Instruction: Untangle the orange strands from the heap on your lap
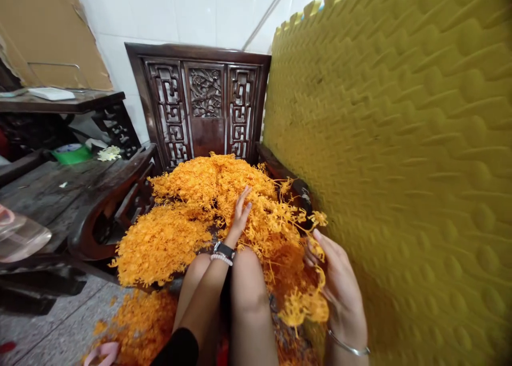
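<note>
A large heap of orange plastic flower sprigs (192, 179) covers the seat of a dark carved wooden chair (206, 134). My left hand (240, 212), with a watch and a beaded bracelet at its wrist, reaches to the middle of the heap. Its fingers are stretched out, at or just over the sprigs; contact is hard to tell. On the right, my right hand (340, 280) has thumb and fingers closed on an orange flower sprig (306, 304), whose frilly ends hang below and stick out above the fingers. Part of those fingers is hidden behind it.
A yellow foam mat (392, 158) stands upright close on the right. More orange sprigs (144, 323) lie on the floor at lower left, beside a pink ring (102, 353). A dark wooden table (48, 190) on the left bears a green dish (72, 153) and a clear container (22, 235).
</note>
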### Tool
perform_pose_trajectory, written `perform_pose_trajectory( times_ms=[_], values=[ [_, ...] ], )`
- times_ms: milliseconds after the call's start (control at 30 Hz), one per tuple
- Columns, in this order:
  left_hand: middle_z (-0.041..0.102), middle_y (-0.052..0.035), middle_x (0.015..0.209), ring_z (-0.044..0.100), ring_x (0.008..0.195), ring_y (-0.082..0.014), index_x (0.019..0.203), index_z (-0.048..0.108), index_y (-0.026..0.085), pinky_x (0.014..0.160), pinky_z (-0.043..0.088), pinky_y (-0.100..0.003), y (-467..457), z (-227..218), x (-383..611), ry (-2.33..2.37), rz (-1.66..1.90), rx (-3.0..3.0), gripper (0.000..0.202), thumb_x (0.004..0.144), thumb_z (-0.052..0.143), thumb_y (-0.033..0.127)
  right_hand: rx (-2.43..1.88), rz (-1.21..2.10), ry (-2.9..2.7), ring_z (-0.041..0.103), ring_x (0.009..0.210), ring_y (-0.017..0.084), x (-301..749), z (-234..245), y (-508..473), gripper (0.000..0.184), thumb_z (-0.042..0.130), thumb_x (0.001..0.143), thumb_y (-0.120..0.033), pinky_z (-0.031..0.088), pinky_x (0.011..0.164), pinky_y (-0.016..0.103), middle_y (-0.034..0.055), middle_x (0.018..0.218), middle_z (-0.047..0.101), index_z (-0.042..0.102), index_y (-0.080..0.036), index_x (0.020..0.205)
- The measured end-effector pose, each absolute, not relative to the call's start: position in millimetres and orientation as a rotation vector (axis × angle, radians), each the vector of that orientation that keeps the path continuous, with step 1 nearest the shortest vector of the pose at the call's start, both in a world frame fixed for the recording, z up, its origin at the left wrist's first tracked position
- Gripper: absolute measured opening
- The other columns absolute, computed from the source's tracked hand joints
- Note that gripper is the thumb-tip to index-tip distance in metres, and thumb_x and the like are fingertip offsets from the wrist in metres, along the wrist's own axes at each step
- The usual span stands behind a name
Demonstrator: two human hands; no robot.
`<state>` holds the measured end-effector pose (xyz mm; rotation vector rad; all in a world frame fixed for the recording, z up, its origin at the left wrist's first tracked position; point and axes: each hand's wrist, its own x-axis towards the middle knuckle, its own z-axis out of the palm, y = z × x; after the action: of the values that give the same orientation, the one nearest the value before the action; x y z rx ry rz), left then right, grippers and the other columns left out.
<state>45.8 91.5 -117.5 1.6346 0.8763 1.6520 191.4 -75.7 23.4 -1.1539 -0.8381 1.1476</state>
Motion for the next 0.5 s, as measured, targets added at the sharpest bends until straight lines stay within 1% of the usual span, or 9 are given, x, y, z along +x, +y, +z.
perform_pose_trajectory(
  times_ms=[67, 133, 200, 233, 300, 400, 433, 500],
  values=[
    [0.035, -0.0088, 0.148, 0.029, 0.137, -0.0225, 0.133, 0.046, 0.022, 0.114, 0.019, -0.039, 90.1, -115.6, 45.9, 0.871, 1.620, 1.644, 0.063, 0.084, 0.038, 0.062, -1.291, 1.090, -0.911, 0.028, 0.041, 0.007, 200.6, 13.1, -91.1, 0.037, 0.064, 0.073, -0.046, 0.025, 0.039, 0.021, -0.0064, 0.049, 0.035, 0.044, -0.019, 0.057],
    [0.035, -0.0084, 0.148, 0.030, 0.137, -0.0230, 0.130, 0.049, 0.023, 0.114, 0.019, -0.039, 89.3, -114.1, 47.0, 0.865, 1.584, 1.660, 0.061, 0.083, 0.044, 0.061, -1.430, 1.009, -1.037, 0.021, 0.041, 0.006, 209.7, 3.1, -104.7, 0.041, 0.062, 0.074, -0.050, 0.018, 0.037, 0.021, -0.0070, 0.047, 0.029, 0.043, -0.019, 0.055],
    [0.036, -0.0087, 0.147, 0.031, 0.136, -0.0228, 0.129, 0.049, 0.023, 0.113, 0.020, -0.039, 89.9, -113.4, 49.1, 0.864, 1.545, 1.671, 0.058, 0.082, 0.049, 0.057, -1.524, 0.927, -1.156, 0.018, 0.041, 0.006, 217.0, -4.5, -115.2, 0.044, 0.060, 0.074, -0.053, 0.013, 0.036, 0.022, -0.0070, 0.047, 0.025, 0.042, -0.019, 0.053],
    [0.036, -0.0090, 0.147, 0.031, 0.136, -0.0226, 0.130, 0.049, 0.023, 0.113, 0.020, -0.039, 90.7, -113.5, 50.4, 0.869, 1.530, 1.671, 0.058, 0.082, 0.051, 0.055, -1.549, 0.901, -1.201, 0.018, 0.042, 0.006, 219.4, -7.1, -119.2, 0.045, 0.060, 0.074, -0.054, 0.012, 0.036, 0.022, -0.0066, 0.048, 0.024, 0.041, -0.019, 0.052],
    [0.034, -0.0095, 0.148, 0.029, 0.137, -0.0222, 0.131, 0.046, 0.023, 0.114, 0.020, -0.039, 92.5, -113.8, 53.0, 0.884, 1.507, 1.657, 0.058, 0.081, 0.054, 0.051, -1.577, 0.857, -1.260, 0.021, 0.043, 0.007, 221.7, -9.6, -124.6, 0.046, 0.058, 0.074, -0.055, 0.014, 0.037, 0.022, -0.0058, 0.049, 0.026, 0.041, -0.019, 0.051],
    [0.032, -0.0096, 0.149, 0.027, 0.138, -0.0217, 0.132, 0.045, 0.023, 0.114, 0.019, -0.038, 94.7, -113.3, 55.1, 0.911, 1.478, 1.608, 0.055, 0.083, 0.056, 0.044, -1.610, 0.800, -1.332, 0.027, 0.046, 0.008, 221.9, -6.4, -129.1, 0.046, 0.058, 0.073, -0.055, 0.021, 0.041, 0.022, -0.0045, 0.049, 0.029, 0.044, -0.018, 0.050],
    [0.033, -0.0100, 0.148, 0.029, 0.137, -0.0227, 0.131, 0.046, 0.023, 0.114, 0.021, -0.040, 95.0, -112.7, 55.0, 0.920, 1.469, 1.583, 0.052, 0.083, 0.057, 0.041, -1.614, 0.790, -1.356, 0.030, 0.047, 0.009, 222.4, -3.4, -130.5, 0.046, 0.059, 0.072, -0.056, 0.024, 0.042, 0.023, -0.0040, 0.049, 0.032, 0.046, -0.018, 0.050],
    [0.040, -0.0115, 0.142, 0.040, 0.129, -0.0253, 0.127, 0.049, 0.021, 0.108, 0.031, -0.046, 94.8, -110.9, 53.7, 0.947, 1.449, 1.514, 0.045, 0.085, 0.056, 0.036, -1.597, 0.684, -1.315, 0.034, 0.047, 0.009, 225.6, 5.1, -134.2, 0.044, 0.064, 0.068, -0.054, 0.027, 0.044, 0.023, -0.0029, 0.048, 0.037, 0.049, -0.017, 0.049]
  ],
)
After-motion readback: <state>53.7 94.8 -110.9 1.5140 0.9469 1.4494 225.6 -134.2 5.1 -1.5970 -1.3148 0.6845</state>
